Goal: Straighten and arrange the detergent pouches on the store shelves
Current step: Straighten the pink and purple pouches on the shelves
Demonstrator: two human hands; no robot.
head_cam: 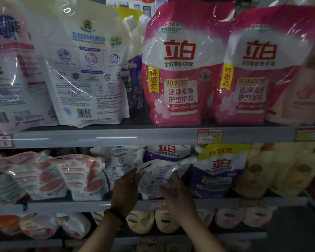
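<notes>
A white detergent pouch (157, 176) with its back label facing out leans tilted on the middle shelf (80, 204), its spout pointing up to the right. My left hand (125, 191) touches the pouch's left edge with straight fingers. My right hand (177, 195) lies flat against its lower right side. Behind it stand another white pouch (121, 160) and a purple pouch (216, 171). On the upper shelf (116, 137) two pink pouches (180, 70) (256, 70) stand upright beside a white pouch (87, 66) turned back to front.
Pink-and-white pouches (76, 177) fill the middle shelf's left, yellow ones (273, 171) its right. Price tags (209, 136) hang on the upper shelf rail. The bottom shelf holds rows of pale pouches (225, 218). A purple pouch (134, 79) sits set back between the upper-shelf pouches.
</notes>
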